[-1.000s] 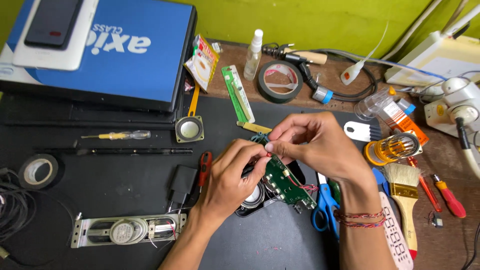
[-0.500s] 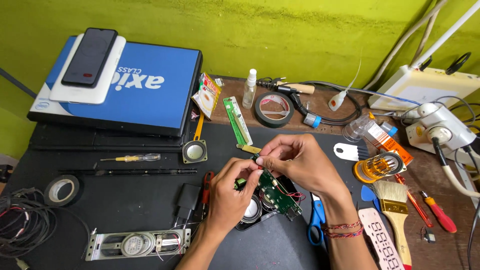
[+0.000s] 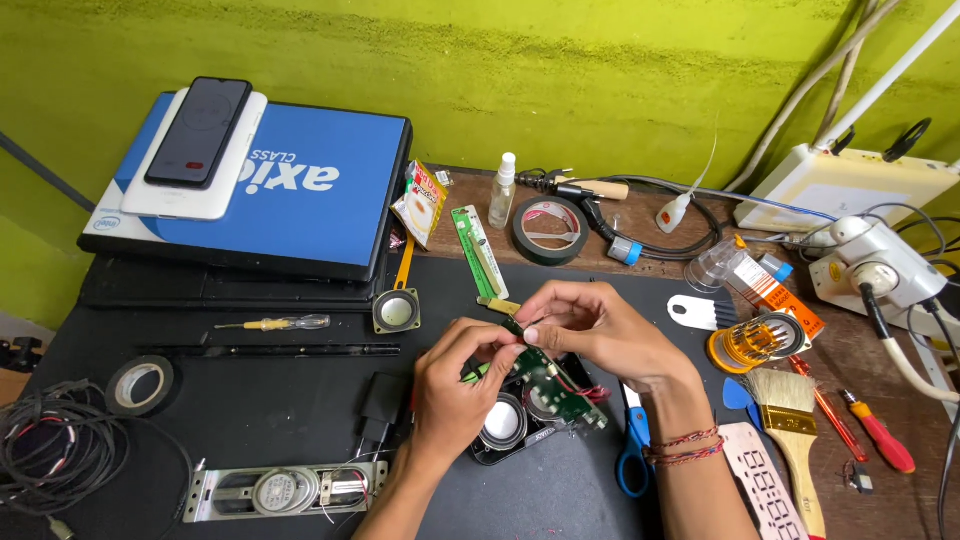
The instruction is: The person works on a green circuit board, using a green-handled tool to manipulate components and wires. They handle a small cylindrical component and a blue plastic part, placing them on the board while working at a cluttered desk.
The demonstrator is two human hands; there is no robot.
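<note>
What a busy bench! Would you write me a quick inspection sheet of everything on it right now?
Surface: black mat over a wooden bench.
Job's things: green circuit board with red wires, held above a small black speaker unit.
Clutter: blue laptop with two phones stacked on it, tape rolls, screwdriver, blue scissors, paintbrush, loose speaker.
Hands: left hand and right hand both pinch the board with their fingers.
Cables: black coil at left; white cords at right.
Surroundings: yellow-green wall.
</note>
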